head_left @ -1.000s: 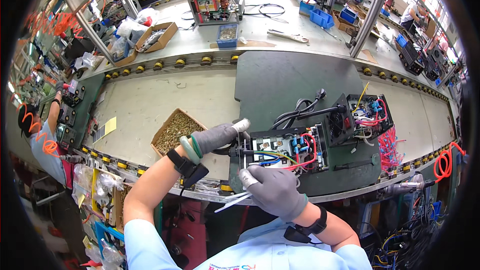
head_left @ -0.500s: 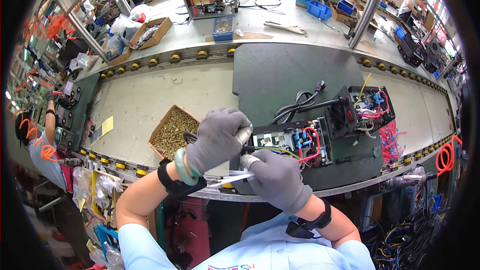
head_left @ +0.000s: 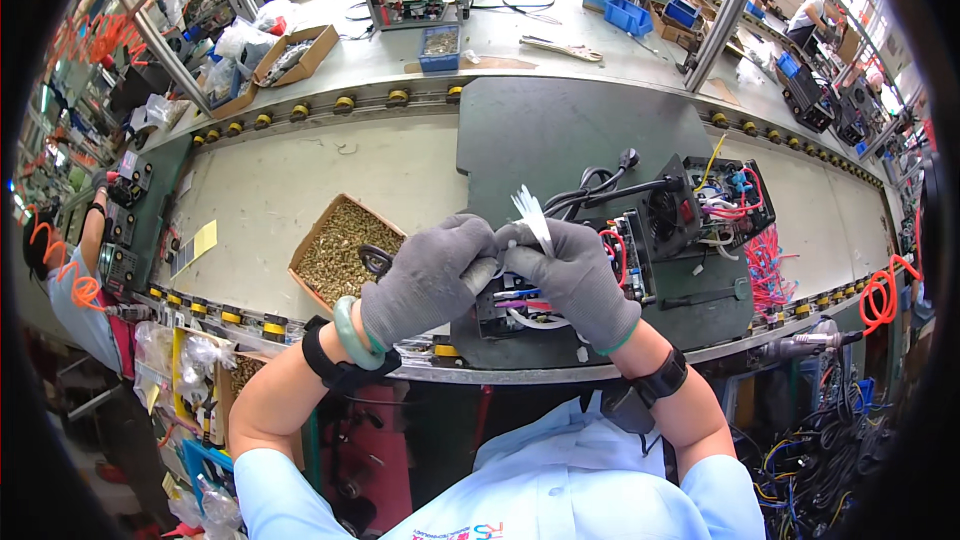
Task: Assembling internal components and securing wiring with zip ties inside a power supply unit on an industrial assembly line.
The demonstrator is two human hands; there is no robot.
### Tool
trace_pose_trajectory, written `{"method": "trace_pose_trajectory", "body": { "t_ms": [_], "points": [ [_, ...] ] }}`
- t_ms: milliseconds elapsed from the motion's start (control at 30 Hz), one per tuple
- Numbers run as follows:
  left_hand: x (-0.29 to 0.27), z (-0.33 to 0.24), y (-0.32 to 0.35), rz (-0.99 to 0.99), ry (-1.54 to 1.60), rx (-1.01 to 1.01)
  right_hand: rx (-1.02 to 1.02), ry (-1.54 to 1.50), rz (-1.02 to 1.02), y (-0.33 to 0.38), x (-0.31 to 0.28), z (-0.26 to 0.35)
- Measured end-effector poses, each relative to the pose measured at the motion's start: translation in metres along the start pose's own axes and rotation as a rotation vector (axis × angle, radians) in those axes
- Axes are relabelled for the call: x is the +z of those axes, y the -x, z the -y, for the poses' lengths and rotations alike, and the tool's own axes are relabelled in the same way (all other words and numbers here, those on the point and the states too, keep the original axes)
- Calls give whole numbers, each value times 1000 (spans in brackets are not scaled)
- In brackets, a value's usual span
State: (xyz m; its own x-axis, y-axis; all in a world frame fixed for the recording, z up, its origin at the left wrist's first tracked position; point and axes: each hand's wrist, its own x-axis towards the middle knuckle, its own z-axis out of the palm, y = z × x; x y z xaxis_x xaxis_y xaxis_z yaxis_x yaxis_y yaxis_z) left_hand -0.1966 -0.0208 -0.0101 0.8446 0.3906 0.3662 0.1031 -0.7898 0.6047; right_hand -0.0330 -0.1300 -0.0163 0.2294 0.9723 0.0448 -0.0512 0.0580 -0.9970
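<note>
Workbench (head_left: 300,180): left hand (head_left: 425,280), right hand (head_left: 575,275) pinch white cable ties (head_left: 530,215).

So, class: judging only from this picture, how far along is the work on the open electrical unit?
Done: the open unit on its dark pallet already has a fan, cable and coloured wires fitted. In hand: the left hand and right hand together hold white cable ties above it. Left: the wires look loose and the unit has no cover.
</note>
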Motion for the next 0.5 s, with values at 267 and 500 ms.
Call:
{"method": "trace_pose_trajectory", "body": {
  "t_ms": [267, 500],
  "points": [
    [3, -1, 0, -30, -18, -60, 40, 17, 79, 1, 2, 14],
    [3, -2, 0, -6, 19, -95, 115, 296, 62, -9, 1, 4]
  ]
}}
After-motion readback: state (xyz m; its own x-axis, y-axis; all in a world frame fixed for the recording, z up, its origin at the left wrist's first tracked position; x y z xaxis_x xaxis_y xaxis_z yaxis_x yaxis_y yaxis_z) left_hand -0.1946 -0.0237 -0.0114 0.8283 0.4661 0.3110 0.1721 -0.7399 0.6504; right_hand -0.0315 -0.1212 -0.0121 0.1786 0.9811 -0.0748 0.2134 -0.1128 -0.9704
